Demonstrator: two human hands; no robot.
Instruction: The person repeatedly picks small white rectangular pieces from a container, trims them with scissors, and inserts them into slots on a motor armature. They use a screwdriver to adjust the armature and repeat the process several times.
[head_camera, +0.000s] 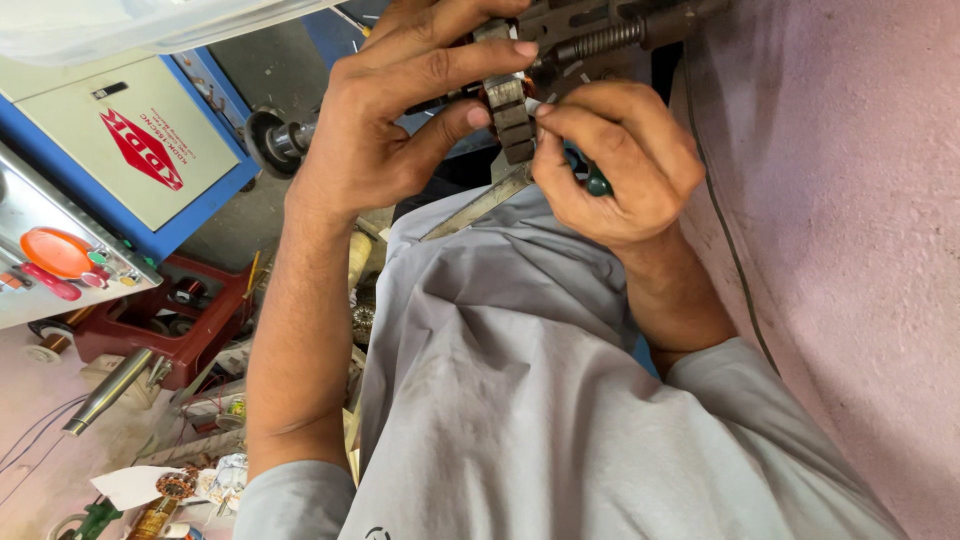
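Fingers (470, 60) of the left hand (400, 120) curl around a slotted, laminated metal core (512, 118), the thumb pressing its lower left and the index finger lying across its top, so the core is gripped at the upper middle of the view. The right hand (615, 165) is closed too: its thumb and forefinger pinch at the core's right edge, where a small white strip shows, and a green-handled tool (597, 183) is tucked in the palm.

Largest in view is the person's grey shirt (520, 400), filling the lower middle, with a pinkish wall (850, 220) to the right. At left stands a blue-and-cream machine cabinet (130, 130) with an orange button on its panel. Below it sits a red tray (180, 320) of parts. A threaded steel rod (600, 40) runs just above the core, and a metal cylinder (105, 390) lies on the cluttered floor.
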